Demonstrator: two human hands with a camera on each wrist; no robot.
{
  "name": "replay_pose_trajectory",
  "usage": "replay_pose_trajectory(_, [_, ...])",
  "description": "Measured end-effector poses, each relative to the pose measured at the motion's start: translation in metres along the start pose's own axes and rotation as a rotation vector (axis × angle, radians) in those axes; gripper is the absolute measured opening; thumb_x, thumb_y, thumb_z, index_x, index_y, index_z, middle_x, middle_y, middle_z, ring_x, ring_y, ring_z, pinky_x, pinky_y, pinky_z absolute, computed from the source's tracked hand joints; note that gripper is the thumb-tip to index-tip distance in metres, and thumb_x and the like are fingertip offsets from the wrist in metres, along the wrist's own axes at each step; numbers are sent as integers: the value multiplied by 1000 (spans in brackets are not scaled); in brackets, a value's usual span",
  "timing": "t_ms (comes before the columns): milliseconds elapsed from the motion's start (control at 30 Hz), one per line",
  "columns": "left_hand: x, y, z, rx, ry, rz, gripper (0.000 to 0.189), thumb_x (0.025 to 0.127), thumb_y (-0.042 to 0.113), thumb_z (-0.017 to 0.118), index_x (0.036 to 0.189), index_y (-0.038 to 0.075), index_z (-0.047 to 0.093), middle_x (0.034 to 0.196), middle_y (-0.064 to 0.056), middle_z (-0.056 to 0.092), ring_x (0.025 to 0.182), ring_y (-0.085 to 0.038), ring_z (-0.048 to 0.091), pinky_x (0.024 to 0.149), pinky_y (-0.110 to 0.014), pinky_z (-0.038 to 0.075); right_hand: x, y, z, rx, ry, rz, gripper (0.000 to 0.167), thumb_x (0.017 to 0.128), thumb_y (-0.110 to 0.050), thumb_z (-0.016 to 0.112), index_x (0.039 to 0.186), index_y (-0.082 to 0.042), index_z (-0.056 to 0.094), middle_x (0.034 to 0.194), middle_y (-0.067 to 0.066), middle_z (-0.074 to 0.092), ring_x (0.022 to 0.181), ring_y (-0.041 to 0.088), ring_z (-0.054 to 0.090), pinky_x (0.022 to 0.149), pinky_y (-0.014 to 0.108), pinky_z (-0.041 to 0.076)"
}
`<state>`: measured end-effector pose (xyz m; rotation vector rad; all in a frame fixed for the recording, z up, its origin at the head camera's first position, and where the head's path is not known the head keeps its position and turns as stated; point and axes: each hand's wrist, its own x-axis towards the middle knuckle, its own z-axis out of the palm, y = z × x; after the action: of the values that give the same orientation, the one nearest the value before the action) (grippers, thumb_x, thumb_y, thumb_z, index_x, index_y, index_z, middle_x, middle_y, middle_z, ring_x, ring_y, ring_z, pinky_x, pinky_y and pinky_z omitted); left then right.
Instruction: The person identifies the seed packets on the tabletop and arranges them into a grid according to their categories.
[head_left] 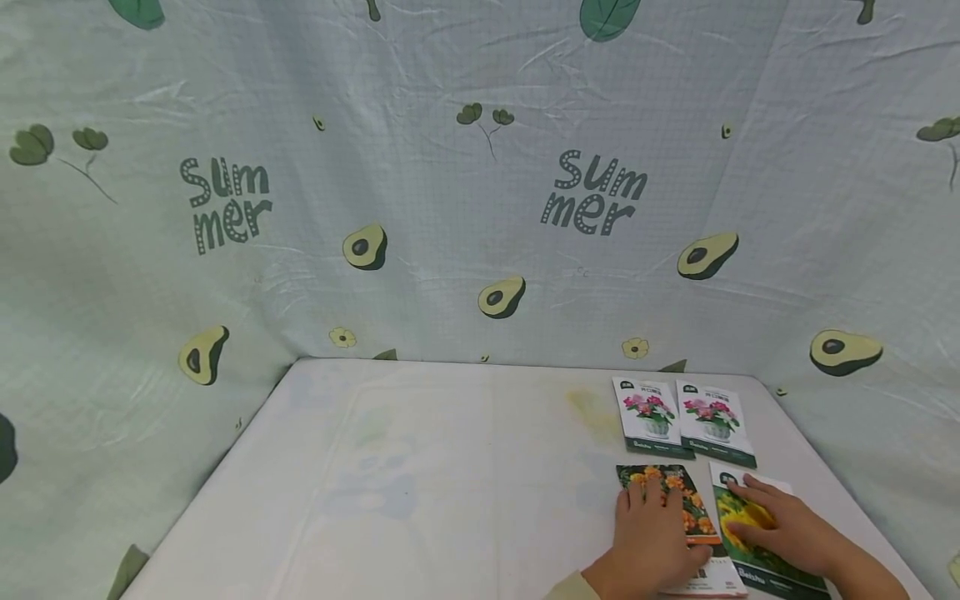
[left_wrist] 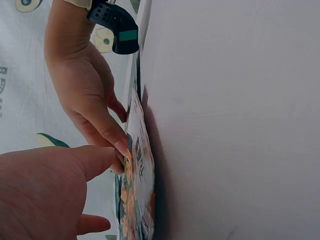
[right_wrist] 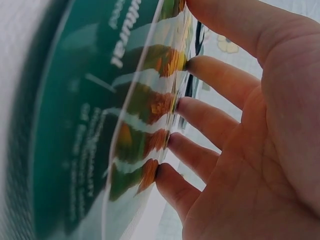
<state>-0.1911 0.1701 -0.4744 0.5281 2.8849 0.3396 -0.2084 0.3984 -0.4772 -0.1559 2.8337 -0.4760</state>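
My left hand [head_left: 651, 537] rests its fingers on a seed packet with orange flowers [head_left: 701, 521], which lies over the top of a mostly white packet [head_left: 723, 575]. In the left wrist view, the thumb of my left hand [left_wrist: 50, 187] lies by the packets' edge. My right hand [head_left: 791, 529] touches a packet with yellow flowers [head_left: 783, 575], its fingers spread across the front. Up close in the right wrist view, the fingertips of my right hand [right_wrist: 250, 140] meet the face of a glossy packet with a dark green band [right_wrist: 75, 115].
Behind the hands, two packets with pink flowers in pots [head_left: 648, 412] lie side by side, slightly overlapping. A white table [head_left: 420, 508] extends to the left. Pale sheeting with avocado prints [head_left: 420, 192] hangs behind and at both sides.
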Motion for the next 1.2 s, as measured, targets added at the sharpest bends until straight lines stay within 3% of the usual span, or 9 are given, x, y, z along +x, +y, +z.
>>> replay_pose_trajectory(300, [5,7,0,23,8,24,70,87,79,58,144,41,48,154,14,39,144,-16,40,115,-42,38,2,-1,0,2,-15,35,86,90,-58,69,147,3,49,150,45,34,134,66,35,98,75,39])
replay_pose_trajectory(500, [8,10,1,16,0,1,65,85,78,61,140,48,47,155,16,39,144,-19,40,115,-45,38,1,-4,-1,-9,-21,46,85,91,-57,70,147,4,50,150,45,35,133,66,36,98,75,40])
replay_pose_trajectory(700, [12,10,6,28,-18,23,57,87,78,59,138,56,48,157,15,39,146,-21,40,114,-49,38,1,-3,-2,-4,-23,55,86,90,-58,70,147,3,50,150,44,35,134,66,36,98,74,40])
replay_pose_trajectory(1200, [10,13,3,74,-45,-7,60,87,77,59,140,48,55,158,13,39,150,-26,35,120,-50,32,1,-5,-3,2,-43,70,90,88,-60,71,147,4,48,151,45,33,134,66,33,100,74,39])
